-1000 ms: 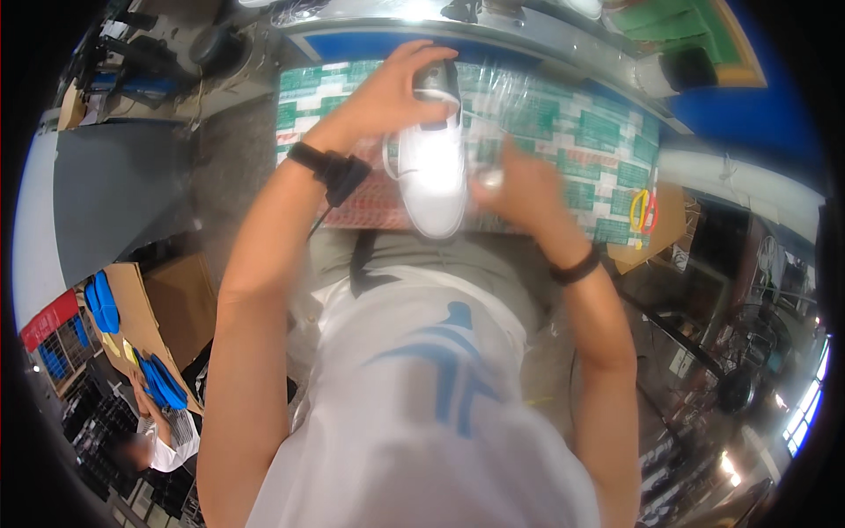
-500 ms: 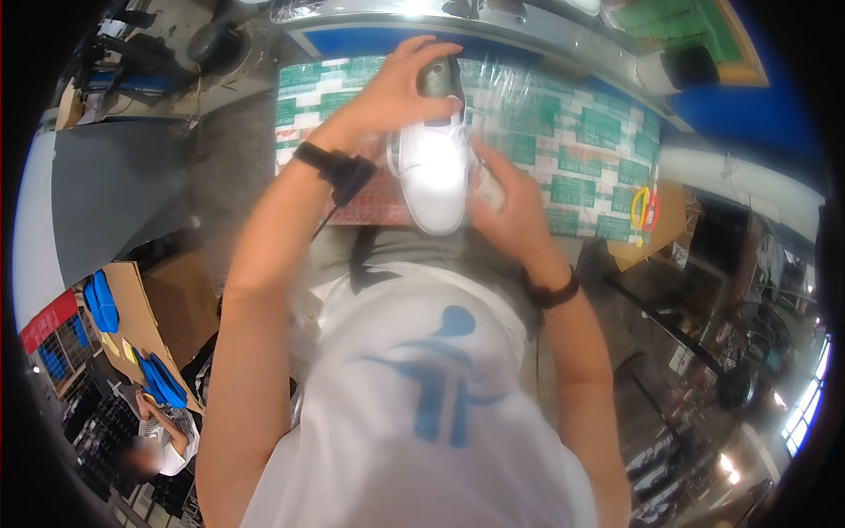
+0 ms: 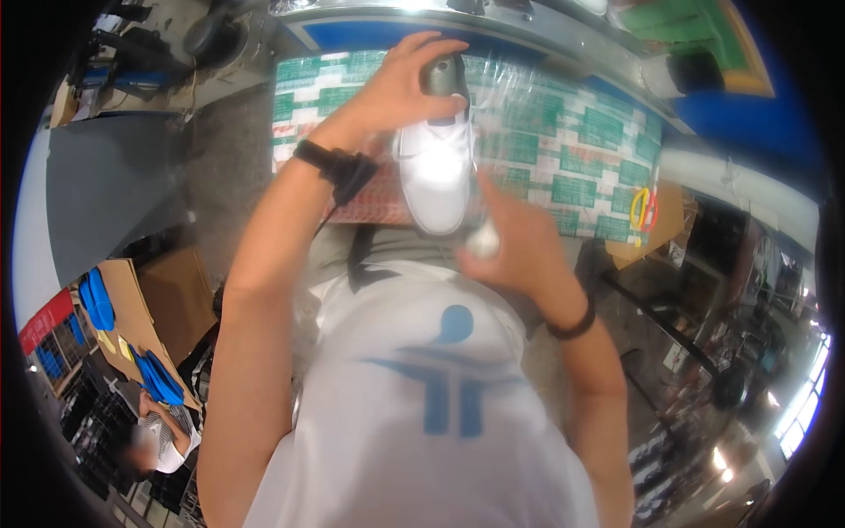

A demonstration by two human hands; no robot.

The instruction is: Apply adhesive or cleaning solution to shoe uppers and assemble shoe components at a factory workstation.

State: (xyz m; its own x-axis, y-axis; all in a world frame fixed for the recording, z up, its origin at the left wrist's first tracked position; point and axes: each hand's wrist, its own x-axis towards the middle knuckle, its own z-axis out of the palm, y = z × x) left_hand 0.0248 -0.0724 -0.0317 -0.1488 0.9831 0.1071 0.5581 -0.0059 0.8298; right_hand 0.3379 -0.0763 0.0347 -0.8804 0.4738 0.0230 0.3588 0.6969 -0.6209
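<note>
A white shoe [image 3: 437,180] points its toe toward me over the near part of the patterned surface. My left hand [image 3: 407,86] grips it at the heel end, fingers and thumb curled around the grey opening. Just right of the toe and apart from the shoe is my right hand [image 3: 526,245], smeared by motion. Between its thumb and fingers sits a small white wad [image 3: 483,240], too blurred to name more exactly.
Under the shoe lies a surface covered in green-and-white printed wrapping [image 3: 576,163]. Yellow-and-red-handled scissors [image 3: 642,208] rest at its right edge. A metal rail [image 3: 493,28] runs along the far side. At the lower left another person [image 3: 167,437] is beside blue pieces [image 3: 158,377] on cardboard.
My right hand has moved from the shoe's right side down toward me, with the white wad in it. The shoe and my left hand have shifted slightly right.
</note>
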